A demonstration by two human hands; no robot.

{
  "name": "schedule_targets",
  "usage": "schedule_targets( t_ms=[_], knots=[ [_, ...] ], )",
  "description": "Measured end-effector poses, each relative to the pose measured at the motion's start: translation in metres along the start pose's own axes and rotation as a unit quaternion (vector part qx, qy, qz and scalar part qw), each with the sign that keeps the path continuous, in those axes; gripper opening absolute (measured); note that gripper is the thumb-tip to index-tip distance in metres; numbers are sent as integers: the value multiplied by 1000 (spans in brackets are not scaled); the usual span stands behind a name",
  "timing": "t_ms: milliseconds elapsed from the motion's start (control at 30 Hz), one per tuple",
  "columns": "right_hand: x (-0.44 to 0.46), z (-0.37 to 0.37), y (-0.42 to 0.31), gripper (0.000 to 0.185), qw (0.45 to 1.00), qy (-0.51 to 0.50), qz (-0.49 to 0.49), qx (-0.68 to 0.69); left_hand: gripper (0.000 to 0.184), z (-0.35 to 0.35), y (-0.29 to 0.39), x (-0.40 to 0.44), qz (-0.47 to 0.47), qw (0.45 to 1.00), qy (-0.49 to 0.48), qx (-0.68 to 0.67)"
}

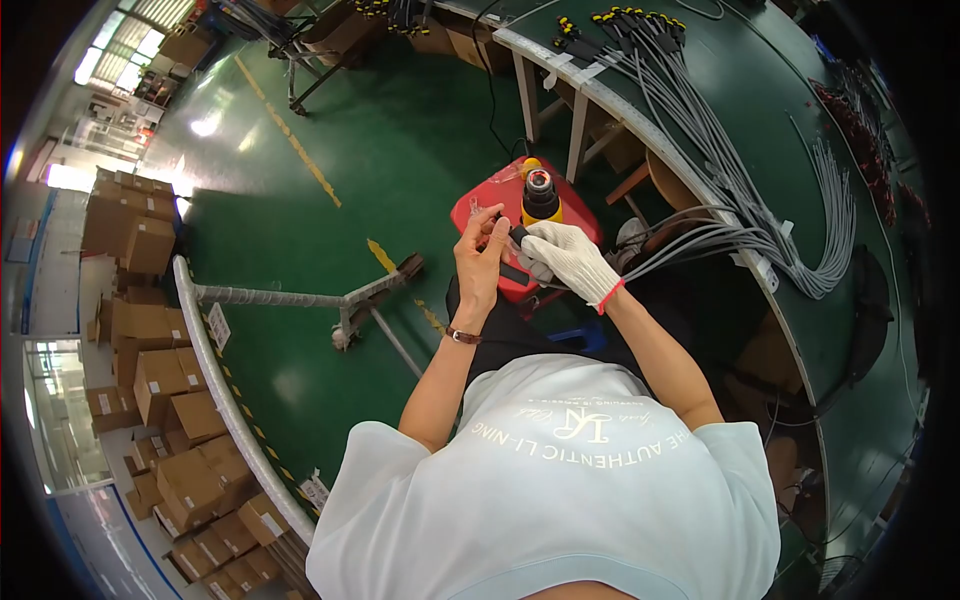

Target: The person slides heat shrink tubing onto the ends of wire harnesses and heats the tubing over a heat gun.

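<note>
My bare left hand (480,262) has its thumb and fingertips closed on a small dark piece (498,217). Beside it, my right hand (572,258), in a white glove, is closed around a grey cable with a black end (518,235), pointing toward my left fingers. Another black part (514,273) shows below, between the hands. Just beyond them a yellow and black heat gun (541,200) stands nozzle up on a red stool-like surface (472,204). Grey cables (690,238) run from my right hand to the bench. The fingers partly hide what they hold.
On the right, a green bench (750,60) carries a long bundle of grey cables (700,150) with black and yellow ends. A metal-legged frame (345,305) stands to the left on the green floor. Cardboard boxes (200,480) are stacked behind a curved table edge (225,370).
</note>
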State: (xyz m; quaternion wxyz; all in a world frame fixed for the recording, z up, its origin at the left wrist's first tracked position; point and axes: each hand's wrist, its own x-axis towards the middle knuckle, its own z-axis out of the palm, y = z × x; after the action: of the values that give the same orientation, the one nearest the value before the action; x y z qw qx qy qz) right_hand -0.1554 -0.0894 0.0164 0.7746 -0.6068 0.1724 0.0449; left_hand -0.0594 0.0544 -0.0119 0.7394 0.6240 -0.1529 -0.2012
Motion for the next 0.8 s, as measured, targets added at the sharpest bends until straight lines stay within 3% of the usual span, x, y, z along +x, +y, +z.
schedule_targets(
  t_ms=[33,100,133,233,267,367,467,567,633,667,700,800],
  knots=[
    [6,-6,12,22,1000,-9,9,10,31,-3,-16,4,-33,999,-7,-1],
    [24,-21,51,26,993,32,53,-100,32,-13,-63,11,-99,995,-20,-5],
    [29,-25,65,29,984,51,75,-154,28,-12,-80,10,-190,982,11,-17],
    [26,-29,82,32,929,163,-56,-328,21,-26,-154,16,-341,906,18,-251],
    [21,-31,68,32,919,139,-57,-363,18,-16,-146,12,-352,892,58,-279],
    [21,-36,60,29,953,121,-128,-246,16,-22,-195,18,-370,871,20,-324],
    [-6,-22,20,27,984,93,-144,-41,20,-25,-248,29,-350,871,73,-338],
    [-32,-21,-26,25,980,61,-156,109,28,-24,-237,30,-354,874,123,-308],
    [-44,-25,-49,24,974,58,-152,158,36,-14,-194,22,-335,910,150,-194],
    [-45,-29,-51,26,976,64,-170,119,39,-13,-181,21,-317,924,151,-152],
    [-44,-30,-54,28,987,64,-126,77,41,-12,-165,20,-298,936,151,-111],
    [-38,-22,-50,31,993,97,8,-63,50,-19,-101,12,-207,950,-2,-232]
  ],
)
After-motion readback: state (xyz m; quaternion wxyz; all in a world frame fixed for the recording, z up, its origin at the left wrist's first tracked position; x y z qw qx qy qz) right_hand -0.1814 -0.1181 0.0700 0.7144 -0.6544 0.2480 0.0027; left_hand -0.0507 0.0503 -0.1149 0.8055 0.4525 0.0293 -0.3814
